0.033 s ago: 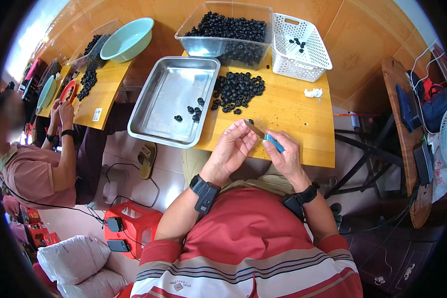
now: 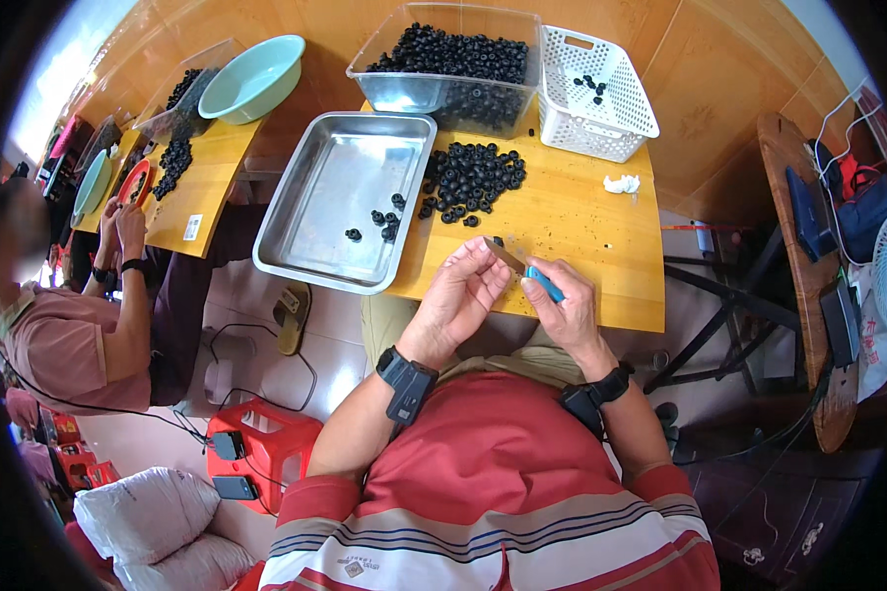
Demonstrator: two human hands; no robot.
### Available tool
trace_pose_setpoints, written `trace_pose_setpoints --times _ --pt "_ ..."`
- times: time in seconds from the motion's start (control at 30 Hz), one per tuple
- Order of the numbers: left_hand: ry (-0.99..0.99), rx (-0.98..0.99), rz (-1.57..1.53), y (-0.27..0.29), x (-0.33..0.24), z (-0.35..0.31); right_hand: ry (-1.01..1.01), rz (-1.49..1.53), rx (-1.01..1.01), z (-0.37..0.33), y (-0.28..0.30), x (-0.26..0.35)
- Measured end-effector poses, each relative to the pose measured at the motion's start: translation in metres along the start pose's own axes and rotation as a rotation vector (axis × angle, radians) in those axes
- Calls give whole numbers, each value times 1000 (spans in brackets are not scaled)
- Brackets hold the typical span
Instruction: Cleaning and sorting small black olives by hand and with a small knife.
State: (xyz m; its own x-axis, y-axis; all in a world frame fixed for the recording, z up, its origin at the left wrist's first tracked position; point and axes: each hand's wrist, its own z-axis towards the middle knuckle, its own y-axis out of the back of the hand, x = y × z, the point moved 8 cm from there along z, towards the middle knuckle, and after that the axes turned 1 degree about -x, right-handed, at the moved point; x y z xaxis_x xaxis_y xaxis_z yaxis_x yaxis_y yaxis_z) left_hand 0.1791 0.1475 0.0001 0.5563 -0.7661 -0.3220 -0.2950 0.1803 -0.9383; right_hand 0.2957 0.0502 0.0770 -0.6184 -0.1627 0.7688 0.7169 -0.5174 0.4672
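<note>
Over the near edge of the yellow desk (image 2: 567, 212), the right hand (image 2: 572, 303) is wrapped around a blue handle (image 2: 545, 284); just left, the left hand (image 2: 466, 291) has fingertips at a brown strip (image 2: 505, 256) reaching toward that handle, its grip impossible to tell. Black pieces (image 2: 478, 177) lie heaped farther off, right of a metal tray (image 2: 325, 207).

one blue tool (image 2: 546, 284), one metal tray (image 2: 323, 192)

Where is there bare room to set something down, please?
Bare: the metal tray beyond its few black pieces. Nearly bare: the wooden table between the white tissue and the right hand. Crowded: under the black heap beside the tray.
</note>
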Motion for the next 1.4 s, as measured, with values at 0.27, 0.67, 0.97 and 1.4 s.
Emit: trace_pose_setpoints --times 0.27,0.67,0.97,1.4 --pt "17 -103 5 -12 2 -8 16 10 -18 -2 2 2" --pt "3 -6 1 -23 2 -13 53 38 -41 -2 6 11" --pt "-16 98 -34 -22 2 -14 107 -4 -69 -1 11 21" --pt "-50 108 -3 -23 -3 -18 72 -48 -107 -5 13 31"
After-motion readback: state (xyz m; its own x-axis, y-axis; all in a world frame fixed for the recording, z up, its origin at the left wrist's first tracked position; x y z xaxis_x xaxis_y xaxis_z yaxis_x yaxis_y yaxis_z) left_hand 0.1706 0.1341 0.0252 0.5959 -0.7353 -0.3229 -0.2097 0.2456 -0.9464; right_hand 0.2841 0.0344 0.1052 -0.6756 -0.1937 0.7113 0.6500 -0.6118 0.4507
